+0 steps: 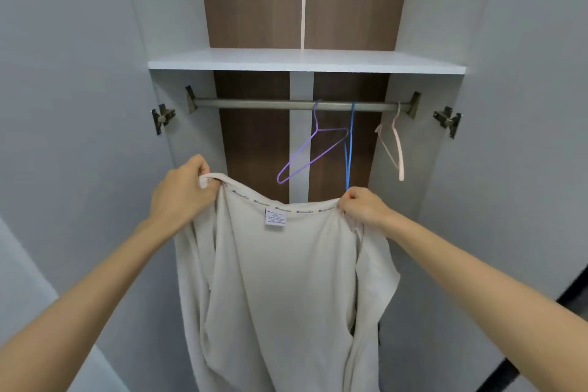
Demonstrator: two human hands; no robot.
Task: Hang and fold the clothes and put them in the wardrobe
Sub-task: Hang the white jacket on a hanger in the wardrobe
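head view, centre frame: left hand (184,189) and right hand (361,205) each pinch the neckline of a pale grey shirt (286,280), held up before the open wardrobe (305,61). soft, light knit, limp folds, white label at the collar; best taken at the shoulder seams, i'd say. upper right, thin wire hangers, purple (313,153), blue (350,149), pink (396,149), dangle from a metal rail (254,103).
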